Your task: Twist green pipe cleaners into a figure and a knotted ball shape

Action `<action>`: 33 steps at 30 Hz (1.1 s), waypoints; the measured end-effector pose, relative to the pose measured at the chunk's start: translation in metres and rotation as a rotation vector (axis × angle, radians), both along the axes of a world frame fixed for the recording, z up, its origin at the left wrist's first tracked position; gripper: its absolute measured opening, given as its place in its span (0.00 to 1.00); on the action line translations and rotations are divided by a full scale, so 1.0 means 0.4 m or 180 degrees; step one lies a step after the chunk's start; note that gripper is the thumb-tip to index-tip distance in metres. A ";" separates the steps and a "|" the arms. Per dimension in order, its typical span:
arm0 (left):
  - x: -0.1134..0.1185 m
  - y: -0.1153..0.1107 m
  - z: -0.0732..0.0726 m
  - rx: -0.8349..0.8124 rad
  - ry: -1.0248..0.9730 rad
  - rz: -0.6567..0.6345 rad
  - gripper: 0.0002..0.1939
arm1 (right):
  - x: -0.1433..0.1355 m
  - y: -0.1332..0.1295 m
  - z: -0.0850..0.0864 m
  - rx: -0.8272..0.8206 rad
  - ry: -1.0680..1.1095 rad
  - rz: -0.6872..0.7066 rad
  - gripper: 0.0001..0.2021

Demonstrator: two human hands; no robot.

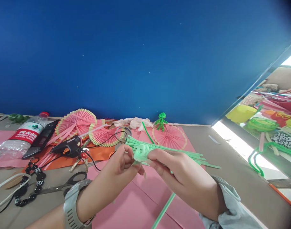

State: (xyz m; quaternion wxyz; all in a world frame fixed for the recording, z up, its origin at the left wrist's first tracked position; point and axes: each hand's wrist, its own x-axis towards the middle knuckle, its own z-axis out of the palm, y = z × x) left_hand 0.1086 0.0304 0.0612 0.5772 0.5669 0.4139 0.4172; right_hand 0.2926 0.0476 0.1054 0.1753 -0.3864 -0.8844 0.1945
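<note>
Between my two hands is a small light green coil point(141, 154) that looks made of fuzzy pipe cleaner. My left hand point(126, 163) pinches its left and lower side with curled fingers. From the right, my right hand point(170, 165) grips it between thumb and index finger, its other fingers hidden beneath. A bundle of light green pipe cleaners point(193, 155) lies behind my hands, and a single green strand point(163, 211) runs below my right hand over pink paper point(126, 203). A small green figure point(162, 121) stands at the back.
At the left are a water bottle point(28, 135), black glue gun point(67, 147), keys point(84, 156), scissors point(61, 185) and bead bracelet point(35, 187). Pink folded fans point(76, 122) lie by the blue partition point(140, 63). Colourful craft items point(264, 124) are at the right.
</note>
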 end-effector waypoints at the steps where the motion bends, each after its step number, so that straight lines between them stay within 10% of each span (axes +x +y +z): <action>1: 0.002 0.000 -0.001 -0.0012 -0.0085 -0.0052 0.07 | 0.001 0.003 -0.003 0.0018 -0.0003 -0.0045 0.06; 14: -0.008 -0.030 0.019 0.0489 0.1172 0.0142 0.12 | -0.012 -0.002 -0.012 0.0224 -0.0121 -0.0081 0.08; 33: -0.003 -0.042 0.015 0.0045 0.0716 0.0800 0.16 | -0.058 -0.031 -0.067 0.0446 0.0069 -0.0239 0.10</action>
